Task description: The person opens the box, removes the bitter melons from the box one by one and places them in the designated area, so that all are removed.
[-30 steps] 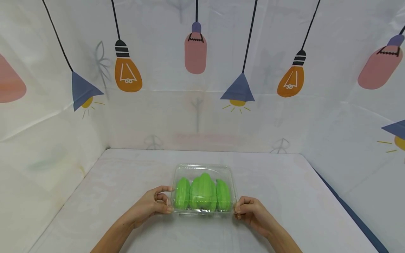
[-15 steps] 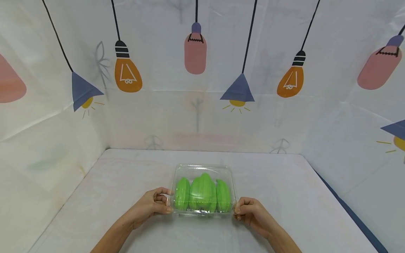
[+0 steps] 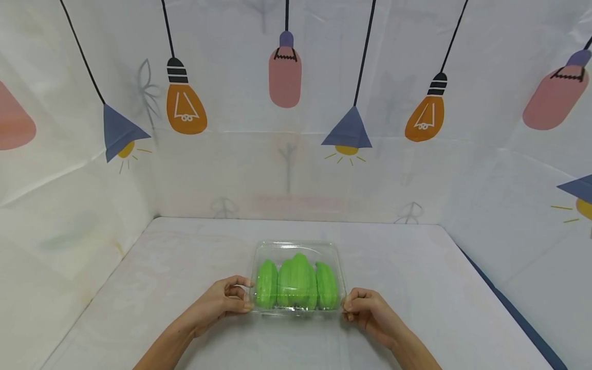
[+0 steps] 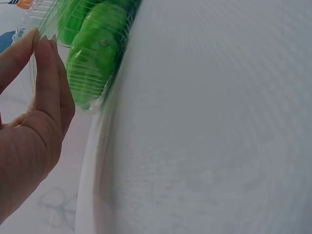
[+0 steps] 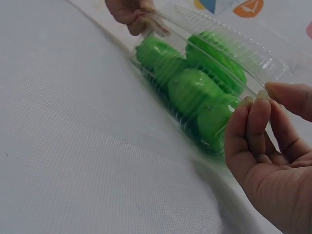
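A clear plastic clamshell container [image 3: 319, 248] stands in the middle of the table, its lid down. Several plump, ridged green pieces [image 3: 298, 281], like fruit or vegetables, sit side by side inside. On its left, my left hand [image 3: 222, 302] pinches the rim near the front corner; the left wrist view shows thumb and fingertips meeting at the thin plastic edge [image 4: 33, 73]. My right hand [image 3: 372, 314] pinches the front right corner of the rim, fingers curled under the thumb. The right wrist view shows the green pieces [image 5: 192, 90] through the ribbed side wall.
The white table [image 3: 185, 246] reaches back to a pale cloth wall [image 3: 240, 169] printed with hanging lamps and bulbs. Similar cloth closes in the left and right sides. A dark blue strip [image 3: 509, 303] runs along the table's right edge.
My left index finger has slipped slightly lower along the container's side. Otherwise both hands and the container keep their places.
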`<state>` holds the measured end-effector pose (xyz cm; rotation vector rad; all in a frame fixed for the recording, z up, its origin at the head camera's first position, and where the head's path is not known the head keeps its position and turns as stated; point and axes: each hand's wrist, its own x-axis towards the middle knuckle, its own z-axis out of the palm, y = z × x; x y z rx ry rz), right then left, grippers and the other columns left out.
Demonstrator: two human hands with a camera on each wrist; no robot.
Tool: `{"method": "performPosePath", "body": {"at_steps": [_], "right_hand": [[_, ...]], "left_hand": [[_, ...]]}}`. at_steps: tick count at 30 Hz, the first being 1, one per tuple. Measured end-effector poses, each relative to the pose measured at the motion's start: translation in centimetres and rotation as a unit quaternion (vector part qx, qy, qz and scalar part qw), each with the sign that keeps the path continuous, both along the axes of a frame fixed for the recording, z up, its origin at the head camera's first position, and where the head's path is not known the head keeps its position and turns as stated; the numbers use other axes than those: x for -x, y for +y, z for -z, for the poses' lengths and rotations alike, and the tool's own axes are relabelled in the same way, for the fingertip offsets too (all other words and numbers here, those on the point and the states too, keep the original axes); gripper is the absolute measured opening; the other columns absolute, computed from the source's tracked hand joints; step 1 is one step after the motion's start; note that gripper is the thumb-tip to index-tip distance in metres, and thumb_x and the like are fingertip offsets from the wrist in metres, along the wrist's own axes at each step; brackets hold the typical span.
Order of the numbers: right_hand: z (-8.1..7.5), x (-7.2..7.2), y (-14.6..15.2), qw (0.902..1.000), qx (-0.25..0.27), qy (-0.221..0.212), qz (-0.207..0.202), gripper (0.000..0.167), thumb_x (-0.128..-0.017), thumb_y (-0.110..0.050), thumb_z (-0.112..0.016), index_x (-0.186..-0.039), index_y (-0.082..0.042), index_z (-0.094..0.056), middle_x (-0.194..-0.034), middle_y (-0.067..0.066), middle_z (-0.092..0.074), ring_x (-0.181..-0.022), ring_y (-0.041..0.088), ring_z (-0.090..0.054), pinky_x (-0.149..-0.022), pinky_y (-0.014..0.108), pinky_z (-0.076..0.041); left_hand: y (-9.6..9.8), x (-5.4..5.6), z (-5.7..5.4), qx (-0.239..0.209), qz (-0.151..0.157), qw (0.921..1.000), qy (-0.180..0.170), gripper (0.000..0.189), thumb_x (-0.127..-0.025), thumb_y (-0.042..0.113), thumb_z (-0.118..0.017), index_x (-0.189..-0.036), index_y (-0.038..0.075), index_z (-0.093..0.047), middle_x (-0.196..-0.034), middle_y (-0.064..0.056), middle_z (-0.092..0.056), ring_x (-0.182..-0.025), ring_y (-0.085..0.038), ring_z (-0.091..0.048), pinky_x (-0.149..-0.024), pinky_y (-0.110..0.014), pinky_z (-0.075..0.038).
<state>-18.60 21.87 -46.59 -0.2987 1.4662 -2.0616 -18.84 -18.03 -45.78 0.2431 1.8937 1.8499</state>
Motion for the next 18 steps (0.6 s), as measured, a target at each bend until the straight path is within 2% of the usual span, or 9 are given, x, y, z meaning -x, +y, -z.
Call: {"method": "performPosePath", "body": {"at_steps": [10,14,18], "right_hand": [[-0.01,-0.03,-0.05,1.0,0.007,-0.002,-0.002,0.03,-0.094,0.004,-0.047,-0.08,-0.014,-0.067,-0.076,-0.006,-0.067,-0.071,0.009,-0.058,-0.078,0.025,-0.05],[0.03,-0.1,-0.12,0.9999,0.01,0.001,-0.005,0.03,-0.094,0.004,-0.047,-0.079,-0.014,-0.067,-0.076,-0.006,-0.067,-0.07,0.009,-0.058,-0.077,0.025,-0.05],[0.1,-0.15,-0.17,0.9998,0.015,0.002,-0.007,0.031,-0.093,0.005,-0.047,-0.079,-0.014,-0.067,-0.076,-0.006,-0.067,-0.071,0.008,-0.058,-0.076,0.025,-0.051]], "left_hand": [[-0.01,-0.05,0.12,-0.013,0.029,0.9994,-0.015,0.063,-0.085,0.009,-0.075,-0.133,-0.001,-0.036,-0.092,-0.001,-0.052,-0.083,-0.012,-0.059,-0.076,-0.027,-0.056],[0.13,-0.08,0.05,-0.008,0.019,0.9996,-0.018,0.069,-0.082,0.007,-0.077,-0.136,-0.001,-0.034,-0.093,-0.003,-0.052,-0.082,-0.013,-0.059,-0.079,-0.03,-0.058],[0.22,-0.2,0.09,0.002,0.002,1.0,-0.004,0.071,-0.081,0.009,-0.078,-0.137,-0.003,-0.036,-0.092,-0.003,-0.054,-0.082,-0.015,-0.061,-0.079,-0.031,-0.059]]}}
